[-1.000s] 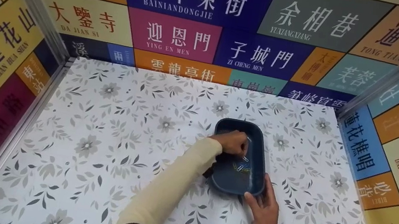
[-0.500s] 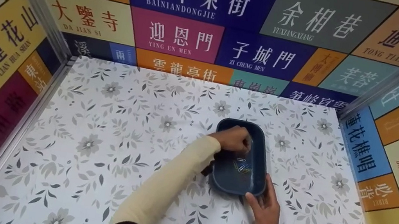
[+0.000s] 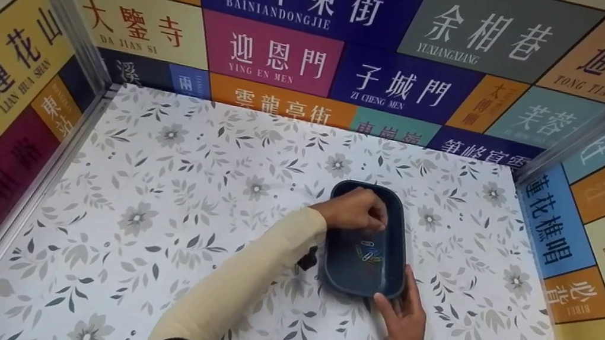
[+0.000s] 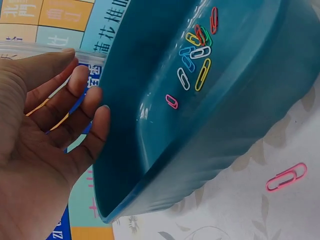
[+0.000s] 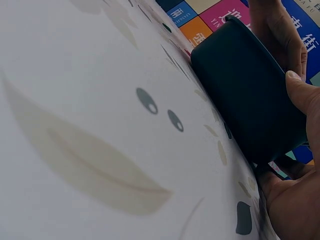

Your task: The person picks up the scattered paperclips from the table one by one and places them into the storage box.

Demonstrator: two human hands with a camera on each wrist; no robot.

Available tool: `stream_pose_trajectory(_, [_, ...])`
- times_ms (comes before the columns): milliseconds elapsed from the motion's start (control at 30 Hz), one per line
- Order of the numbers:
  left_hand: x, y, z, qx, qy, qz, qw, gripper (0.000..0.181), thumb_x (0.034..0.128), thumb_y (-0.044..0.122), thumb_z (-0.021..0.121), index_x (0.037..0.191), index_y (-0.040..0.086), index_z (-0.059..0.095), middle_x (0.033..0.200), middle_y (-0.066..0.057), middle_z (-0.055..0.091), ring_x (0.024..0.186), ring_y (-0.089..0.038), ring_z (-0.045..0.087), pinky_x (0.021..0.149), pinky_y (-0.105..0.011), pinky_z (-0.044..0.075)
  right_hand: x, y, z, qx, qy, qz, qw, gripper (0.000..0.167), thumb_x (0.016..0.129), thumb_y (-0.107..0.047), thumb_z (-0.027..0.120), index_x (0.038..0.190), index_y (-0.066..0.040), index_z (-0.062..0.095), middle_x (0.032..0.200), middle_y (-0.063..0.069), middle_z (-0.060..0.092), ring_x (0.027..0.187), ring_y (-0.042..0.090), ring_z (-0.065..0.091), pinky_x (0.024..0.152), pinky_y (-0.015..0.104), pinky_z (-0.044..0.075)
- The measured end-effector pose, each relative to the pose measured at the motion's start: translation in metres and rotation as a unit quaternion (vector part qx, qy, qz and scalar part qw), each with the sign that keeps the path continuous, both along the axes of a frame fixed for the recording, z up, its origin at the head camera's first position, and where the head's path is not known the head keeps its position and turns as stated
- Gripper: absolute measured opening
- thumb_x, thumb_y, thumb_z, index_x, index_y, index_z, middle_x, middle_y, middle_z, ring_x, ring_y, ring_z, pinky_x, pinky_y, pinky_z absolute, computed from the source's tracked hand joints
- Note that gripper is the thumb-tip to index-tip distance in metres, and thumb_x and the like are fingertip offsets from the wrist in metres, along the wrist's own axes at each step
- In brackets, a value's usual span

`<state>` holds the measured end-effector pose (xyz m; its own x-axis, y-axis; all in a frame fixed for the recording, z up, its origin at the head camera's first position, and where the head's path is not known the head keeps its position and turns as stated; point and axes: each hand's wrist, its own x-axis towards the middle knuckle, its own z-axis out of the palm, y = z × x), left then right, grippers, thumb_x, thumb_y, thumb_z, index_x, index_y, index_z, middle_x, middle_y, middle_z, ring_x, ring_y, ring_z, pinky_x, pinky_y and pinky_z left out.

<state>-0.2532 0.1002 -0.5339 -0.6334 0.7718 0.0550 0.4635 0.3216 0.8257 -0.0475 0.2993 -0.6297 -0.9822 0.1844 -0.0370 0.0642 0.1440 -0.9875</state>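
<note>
A dark teal plastic bin (image 3: 360,283) stands on the table, with several coloured paper clips (image 3: 368,255) on its floor. Red, yellow, green, blue, white and pink clips (image 4: 171,102) show in the left wrist view. My left hand (image 3: 356,209) hovers over the bin's far half. Its fingers are loosely bent, the thumb close to the index finger, and I see no clip between them. With thumb at the rim and fingers against the outer wall, my right hand (image 3: 405,323) grips the bin's near right corner. A pink paper clip (image 4: 286,176) lies on the table outside the bin.
The tabletop (image 3: 205,179) has a white floral cover. Printed panels (image 3: 271,57) with large characters wall it in at the back and both sides, joined by metal corner posts (image 3: 70,15). My left sleeve (image 3: 243,287) hides part of the table left of the bin.
A white clip that was close to my left fingertips now lies lower on the bin floor. My left hand has moved slightly away from the clips. The right hand keeps its grip.
</note>
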Motion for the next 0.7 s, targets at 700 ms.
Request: stream_pose_trajectory(700, [0.019,-0.034,-0.004,0.054,0.000,0.026,0.9982,0.012,0.1034,0.007,0.077,0.106,-0.003,0.083,0.097,-0.008,0.080,0.078,-0.006,0.063,0.071,-0.020,0.049,0.001,0.000,-0.005,-0.016,0.010,0.001,0.9998,0.091,0.103,-0.003,0.077,0.176,-0.010,0.024,0.181,0.013,0.024,0.163,0.038,0.029,0.116,0.014,0.038])
